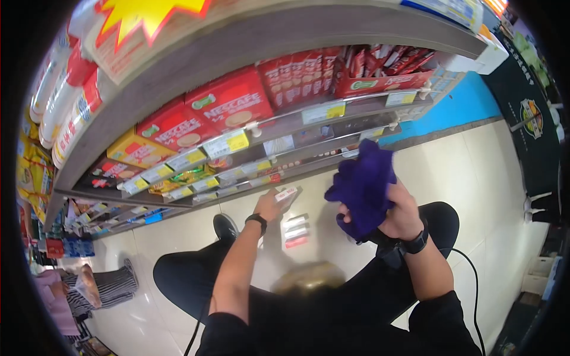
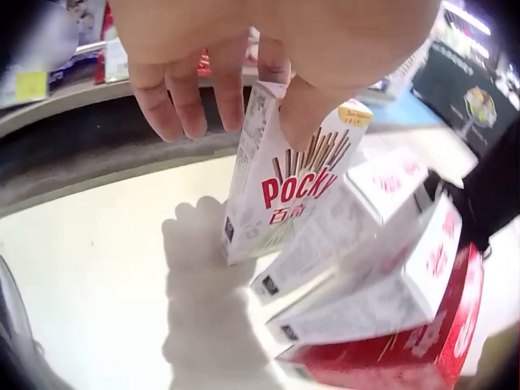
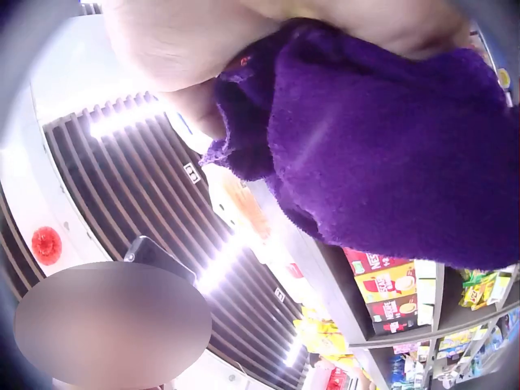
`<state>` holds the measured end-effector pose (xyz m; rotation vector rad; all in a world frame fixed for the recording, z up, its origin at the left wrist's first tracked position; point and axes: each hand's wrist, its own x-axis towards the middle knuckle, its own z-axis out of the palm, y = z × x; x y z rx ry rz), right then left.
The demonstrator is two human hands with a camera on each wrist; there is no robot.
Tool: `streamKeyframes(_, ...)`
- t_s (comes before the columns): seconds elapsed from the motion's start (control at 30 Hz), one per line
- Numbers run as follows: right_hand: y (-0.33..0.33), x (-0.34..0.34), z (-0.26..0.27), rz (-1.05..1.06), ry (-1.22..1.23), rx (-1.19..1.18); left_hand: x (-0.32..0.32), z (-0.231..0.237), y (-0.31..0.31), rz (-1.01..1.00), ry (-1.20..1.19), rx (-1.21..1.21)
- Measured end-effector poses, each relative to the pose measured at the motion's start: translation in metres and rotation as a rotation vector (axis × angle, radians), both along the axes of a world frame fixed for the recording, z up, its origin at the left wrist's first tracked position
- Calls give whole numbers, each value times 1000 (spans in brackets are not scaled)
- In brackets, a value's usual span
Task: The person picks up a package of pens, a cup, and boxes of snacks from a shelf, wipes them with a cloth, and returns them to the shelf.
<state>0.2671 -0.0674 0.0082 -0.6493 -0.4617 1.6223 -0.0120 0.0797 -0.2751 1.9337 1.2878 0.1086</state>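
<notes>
My left hand (image 1: pixel 270 204) pinches the top of a white Pocky box (image 2: pixel 280 191) between thumb and fingers, close over the pale floor. In the left wrist view, two more white boxes (image 2: pixel 357 301) and a red box (image 2: pixel 406 357) stand upright beside it in a row. My right hand (image 1: pixel 404 213) grips a bunched purple cloth (image 1: pixel 365 187), raised in front of the right knee. The cloth (image 3: pixel 390 154) hangs in folds and hides most of the right fingers.
A store shelf (image 1: pixel 297 127) in front holds red Nescafe boxes (image 1: pixel 228 101) and red packets over price tags. My shoe (image 1: pixel 225 227) is near the shelf's base. Another person (image 1: pixel 77 291) is at the left. A black cable (image 1: pixel 475 285) runs past my right side. Dark, logo-printed stands (image 1: pixel 528 107) are at right.
</notes>
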Motion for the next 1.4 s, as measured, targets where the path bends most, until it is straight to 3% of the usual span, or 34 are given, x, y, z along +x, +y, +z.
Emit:
streamKeyframes(0.07,4,-3,6,-101,-203,-48,-9,17,16,-82,-275,78)
streamKeyframes(0.1,6,-5,4,-153,-312,-65,-15,23,25,-59,-405,1)
streamKeyframes(0.13,7,-8,2,-204,-418,-85,-12,66,26,-32,-319,-104)
streamKeyframes(0.2,7,-19,4,-256,-564,-20,-3,126,11,42,-727,-148)
streamKeyframes(0.3,4,-42,-13,-286,-809,87,4,225,-28,167,-727,-125)
streamKeyframes(0.37,2,-67,-10,-308,-940,170,6,252,-57,201,-847,-98)
streamKeyframes(0.43,0,-84,-13,-307,-1046,233,11,255,-74,83,-1022,-9)
streamKeyframes(0.5,0,-97,-27,-390,-1080,406,18,274,-102,20,-1104,-285)
streamKeyframes(0.53,2,-104,-33,-422,-1081,508,18,264,-98,-75,-1083,-236)
streamKeyframes(0.57,-1,-107,-31,-350,-1056,462,17,253,-96,-167,-1066,-184)
streamKeyframes(0.6,2,-106,-28,-353,-1055,456,19,241,-92,-187,-1086,-156)
streamKeyframes(0.63,10,-101,-12,-357,-954,595,23,253,-101,-185,-1116,-243)
streamKeyframes(0.67,13,-95,-1,-408,-1154,619,23,256,-102,-166,-1131,-244)
streamKeyframes(0.73,18,-91,12,-339,-1215,660,24,263,-105,-130,-1160,-245)
streamKeyframes(0.77,16,-95,8,-306,-1218,736,28,238,-99,-92,-1160,-138)
streamKeyframes(0.8,7,-104,13,-218,-1382,775,35,237,-100,108,-1233,-190)
streamKeyframes(0.83,0,-108,-14,-88,-1506,844,31,214,-90,212,-1276,-414)
streamKeyframes(0.87,-6,-110,-16,249,-1592,936,23,193,-79,307,-1310,-657)
streamKeyframes(0.93,-6,-116,-37,91,-1721,1294,11,188,-70,-61,-1115,-452)
streamKeyframes(1.0,8,-101,-36,71,-1693,1173,5,183,-74,-211,-1082,-372)
streamKeyframes(1.03,15,-98,-27,65,-1679,1113,9,185,-85,-181,-1165,-387)
streamKeyframes(1.07,20,-97,-12,-85,-1704,1051,13,188,-94,-151,-1251,-396)
streamKeyframes(1.1,25,-95,-8,-243,-1727,942,16,207,-102,-58,-1365,-561)
streamKeyframes(1.13,28,-94,-8,-398,-1740,825,17,210,-101,-13,-1260,-607)
streamKeyframes(1.17,28,-96,-7,-389,-1485,619,19,213,-101,28,-1156,-655)
streamKeyframes(1.2,27,-98,-8,-375,-1226,416,23,215,-103,17,-1201,-675)
streamKeyframes(1.23,27,-91,-15,-297,-1201,384,26,218,-108,54,-1176,-480)
streamKeyframes(1.33,21,-88,-12,-123,-841,231,4,239,-90,-311,-500,11)
streamKeyframes(1.37,13,-100,-12,-239,-902,302,5,242,-95,-256,-737,-4)
streamKeyframes(1.4,13,-101,5,-117,-1041,405,5,235,-96,-271,-695,10)
